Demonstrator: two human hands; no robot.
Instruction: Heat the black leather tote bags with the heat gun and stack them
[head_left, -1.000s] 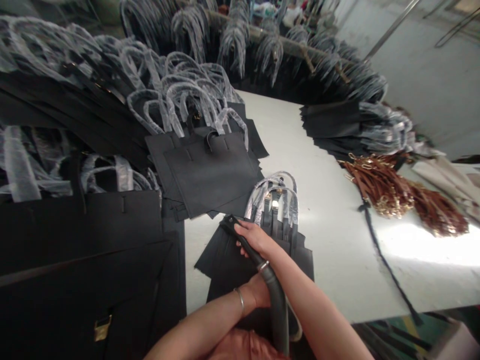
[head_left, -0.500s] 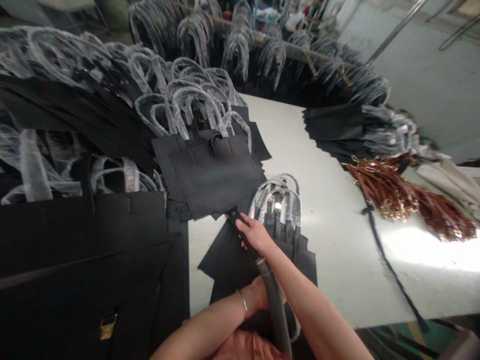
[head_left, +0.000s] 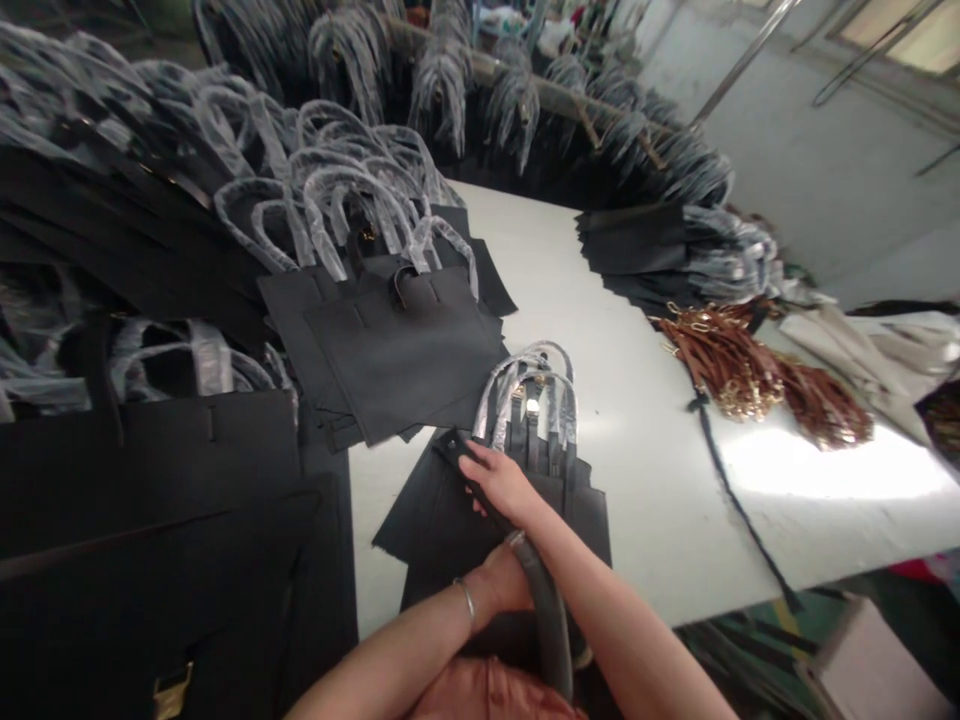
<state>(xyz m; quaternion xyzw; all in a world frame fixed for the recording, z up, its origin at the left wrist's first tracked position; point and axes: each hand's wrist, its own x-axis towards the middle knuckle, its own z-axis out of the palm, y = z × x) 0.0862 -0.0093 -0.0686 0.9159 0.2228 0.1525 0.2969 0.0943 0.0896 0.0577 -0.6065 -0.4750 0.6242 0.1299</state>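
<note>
Black handle (head_left: 548, 605) in right hand (head_left: 498, 484)

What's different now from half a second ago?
The right hand and the black strap it holds have dipped slightly toward the wearer, away from the larger bags. The view has swung right, so the table's things appear further left.

Nothing was visibly taken up or let go: the right hand still grips the strap, the left hand stays by the grey handle, and the brown straps lie as before.
</note>
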